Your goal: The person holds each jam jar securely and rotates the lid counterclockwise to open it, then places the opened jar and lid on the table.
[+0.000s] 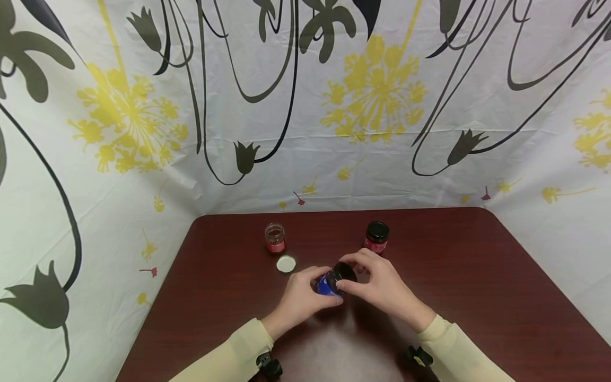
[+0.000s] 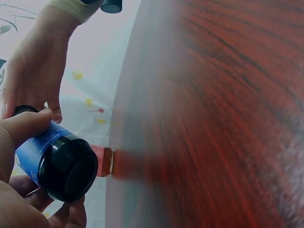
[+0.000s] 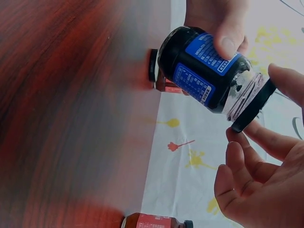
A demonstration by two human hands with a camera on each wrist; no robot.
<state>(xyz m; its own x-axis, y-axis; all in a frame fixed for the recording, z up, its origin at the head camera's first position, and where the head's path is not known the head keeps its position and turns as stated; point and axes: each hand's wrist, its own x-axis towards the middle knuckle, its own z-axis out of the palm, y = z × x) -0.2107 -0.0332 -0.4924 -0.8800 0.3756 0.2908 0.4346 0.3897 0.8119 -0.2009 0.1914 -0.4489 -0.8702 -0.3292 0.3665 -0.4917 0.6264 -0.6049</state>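
Observation:
My left hand (image 1: 305,292) grips a dark glass jar with a blue label (image 3: 194,84), fingers and thumb wrapped round its body. The jar leans, its mouth toward my right hand (image 1: 382,281). At that mouth, the thumb and fingertips of my right hand pinch the rim of a black lid (image 3: 255,105). Bare glass thread shows between the lid and the label. The dark base of the jar faces the left wrist view. Farther back on the table stand an uncapped jar with a red label (image 1: 275,240) and a red-labelled jar with a black lid (image 1: 377,236).
A loose lid with a white inside (image 1: 286,263) lies face up in front of the uncapped jar. The dark red-brown table (image 1: 229,297) runs back to a hanging white cloth (image 1: 305,116) printed with flowers, which also lines the sides.

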